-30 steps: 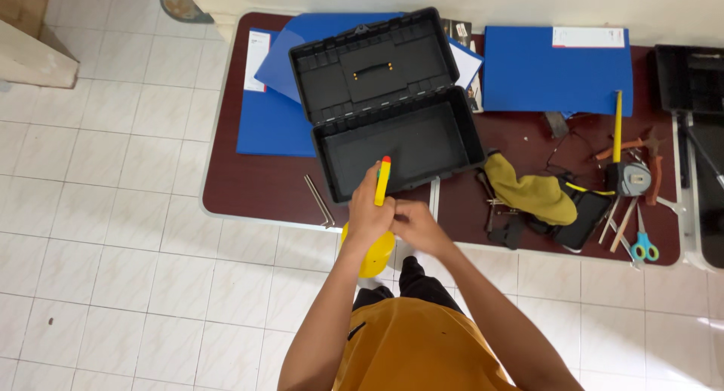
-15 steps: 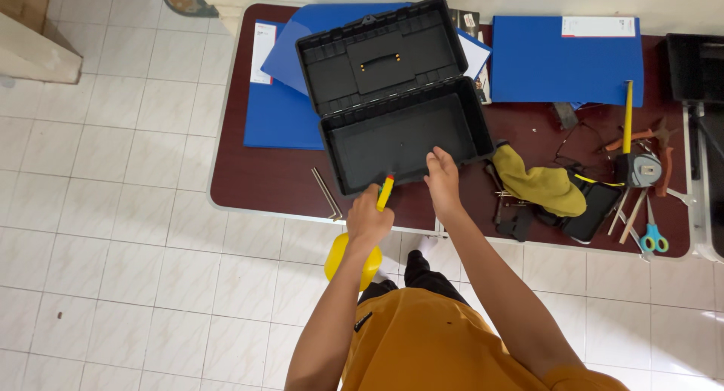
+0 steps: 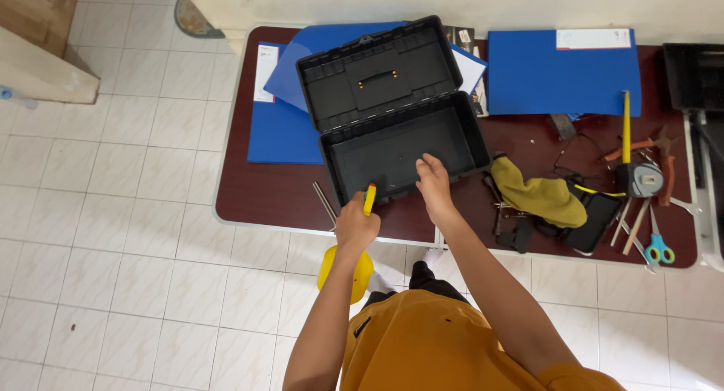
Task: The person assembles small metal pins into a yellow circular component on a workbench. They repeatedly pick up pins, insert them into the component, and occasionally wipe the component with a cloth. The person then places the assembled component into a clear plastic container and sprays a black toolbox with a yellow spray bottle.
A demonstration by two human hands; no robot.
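Note:
An open black toolbox [image 3: 400,146] stands on a dark red table [image 3: 271,191], its lid leaning back and its inside bare. My left hand [image 3: 356,226] grips a yellow tool [image 3: 345,274] at the table's front edge. The tool's narrow red-tipped end [image 3: 369,197] points up at the box, and its wide rounded end hangs below the hand over the floor. My right hand [image 3: 434,181] rests on the box's front rim, fingers curled over it and holding nothing else.
Blue folders [image 3: 562,78] and papers lie behind and left of the box. To the right are a yellow cloth [image 3: 539,195], a black pouch [image 3: 592,221], a tape measure [image 3: 639,180], scissors [image 3: 658,248] and several hand tools. Thin metal rods [image 3: 325,202] lie left of my left hand.
My right hand has let go of the yellow tool and moved up to the toolbox's front rim. My left hand keeps the tool and has shifted slightly toward the box.

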